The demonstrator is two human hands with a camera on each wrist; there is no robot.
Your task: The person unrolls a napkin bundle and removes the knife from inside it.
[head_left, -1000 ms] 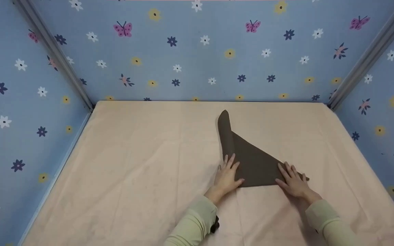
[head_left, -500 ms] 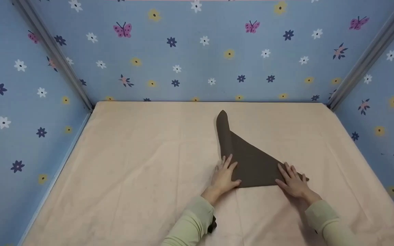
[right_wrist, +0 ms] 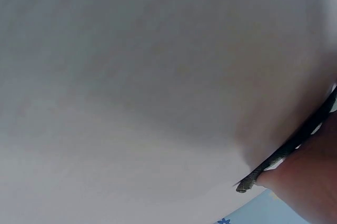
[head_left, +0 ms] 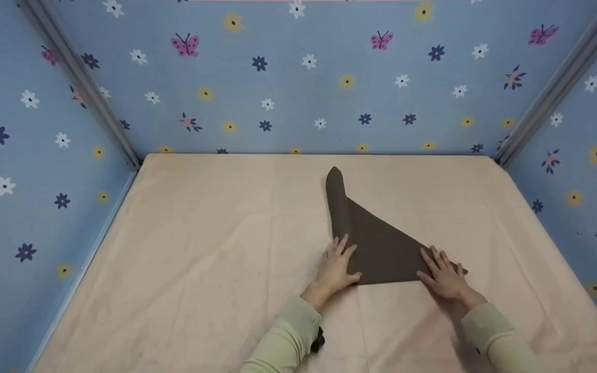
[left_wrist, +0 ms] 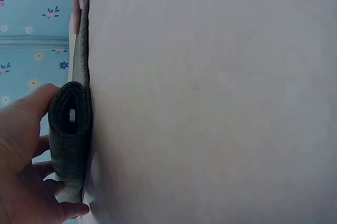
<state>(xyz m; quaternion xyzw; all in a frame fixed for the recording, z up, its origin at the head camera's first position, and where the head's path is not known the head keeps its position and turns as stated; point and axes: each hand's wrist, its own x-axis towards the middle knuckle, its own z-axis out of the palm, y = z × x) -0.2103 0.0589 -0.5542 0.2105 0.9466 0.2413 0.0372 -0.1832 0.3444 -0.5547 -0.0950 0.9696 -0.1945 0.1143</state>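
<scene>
A dark brown-grey cloth [head_left: 386, 243] lies on the table, its left side wound into a roll [head_left: 336, 202] that points away from me. My left hand [head_left: 336, 269] rests on the near part of that roll, fingers pointing forward and thumb out to the right. The left wrist view shows the roll's hollow spiral end [left_wrist: 71, 113] beside the thumb, with the little finger reaching down near the tabletop. On the cloth's right corner, my right hand [head_left: 446, 277] presses with spread fingers. Only part of this hand and a thin cloth edge [right_wrist: 284, 147] appear in the right wrist view.
A pale peach cover [head_left: 200, 248] with faint creases spans the table. Blue panels [head_left: 298, 103] with flowers and butterflies stand at the back and both sides, joined by grey posts [head_left: 81, 83] in the corners.
My left hand and the roll have shifted slightly to the left, and more flat cloth shows between the hands. The right hand has stayed in place.
</scene>
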